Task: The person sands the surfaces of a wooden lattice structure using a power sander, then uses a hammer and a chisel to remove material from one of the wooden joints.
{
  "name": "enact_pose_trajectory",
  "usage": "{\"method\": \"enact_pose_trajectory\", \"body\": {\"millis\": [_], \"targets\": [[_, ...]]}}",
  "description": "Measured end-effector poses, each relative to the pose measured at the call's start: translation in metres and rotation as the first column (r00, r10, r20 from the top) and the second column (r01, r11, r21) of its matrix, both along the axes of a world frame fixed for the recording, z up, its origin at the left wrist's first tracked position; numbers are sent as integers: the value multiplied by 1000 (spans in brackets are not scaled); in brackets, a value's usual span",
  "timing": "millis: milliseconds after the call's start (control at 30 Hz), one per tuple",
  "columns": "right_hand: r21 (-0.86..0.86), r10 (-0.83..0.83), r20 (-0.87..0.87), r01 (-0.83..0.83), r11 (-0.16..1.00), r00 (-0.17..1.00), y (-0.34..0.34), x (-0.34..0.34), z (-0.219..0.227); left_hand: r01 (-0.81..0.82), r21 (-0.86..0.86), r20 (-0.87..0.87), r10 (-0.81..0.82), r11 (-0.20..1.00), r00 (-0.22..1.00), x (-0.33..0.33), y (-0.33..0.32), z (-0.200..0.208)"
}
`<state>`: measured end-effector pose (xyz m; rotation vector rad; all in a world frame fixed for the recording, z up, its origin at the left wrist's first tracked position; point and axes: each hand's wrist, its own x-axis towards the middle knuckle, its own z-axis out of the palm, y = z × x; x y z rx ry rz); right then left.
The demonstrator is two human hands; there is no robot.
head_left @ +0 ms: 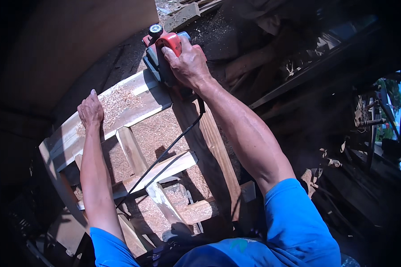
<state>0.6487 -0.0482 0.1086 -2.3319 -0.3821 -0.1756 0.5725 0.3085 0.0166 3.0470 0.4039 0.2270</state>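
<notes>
My right hand (188, 62) grips the red handle of an electric planer (161, 53) that sits at the far end of a pale wooden plank (133, 102). My left hand (91, 111) presses flat on the same plank nearer to me, amid loose shavings. The plank lies across a rough wooden frame (165, 164). The planer's black cord (165, 151) trails from under my right wrist down over the frame.
Sawdust and shavings (156, 133) cover the ground under the frame. A large sheet of board (67, 49) leans at the left. Dark timber and scrap pile up at the right (307, 71); more offcuts lie at the top (182, 15).
</notes>
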Motion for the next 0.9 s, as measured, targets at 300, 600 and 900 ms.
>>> {"method": "enact_pose_trajectory", "body": {"millis": [300,600,900], "targets": [[-131,75,252,-43,991,965,-28,-43,-2,-22,38,-74,25,999,997,1,-4,9],[152,-65,-304,115,982,950,-110,-223,30,-65,-51,-11,65,997,998,0,-11,10],[119,0,-354,45,992,935,-97,-219,26,-55,-32,-7,55,998,998,-1,-11,12]]}}
